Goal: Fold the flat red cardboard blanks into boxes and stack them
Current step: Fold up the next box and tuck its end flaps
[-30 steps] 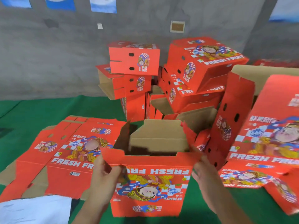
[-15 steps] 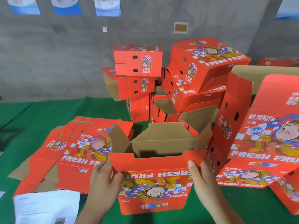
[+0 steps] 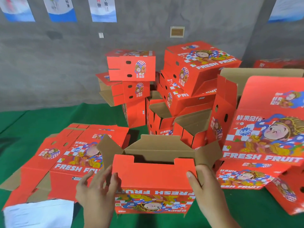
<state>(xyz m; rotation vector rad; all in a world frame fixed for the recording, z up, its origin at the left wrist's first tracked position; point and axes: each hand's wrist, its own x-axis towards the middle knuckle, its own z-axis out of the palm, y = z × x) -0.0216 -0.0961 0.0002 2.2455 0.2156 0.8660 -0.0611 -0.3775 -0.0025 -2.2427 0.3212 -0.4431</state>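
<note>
My left hand [image 3: 97,193] open, fingers spread, touching left edge of half-folded red box [image 3: 154,183]. My right hand [image 3: 205,186] grips its right corner, thumb on front flap. Box sits on green floor [image 3: 32,122], top flaps open. Flat blanks [image 3: 65,162] lie just left. Pile of folded boxes [image 3: 181,83] behind, by grey wall [image 3: 49,63].

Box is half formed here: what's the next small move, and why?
Probably fold the two brown side flaps inward, then the red front flap over them: the box is open on top, both hands at its front corners.
</note>
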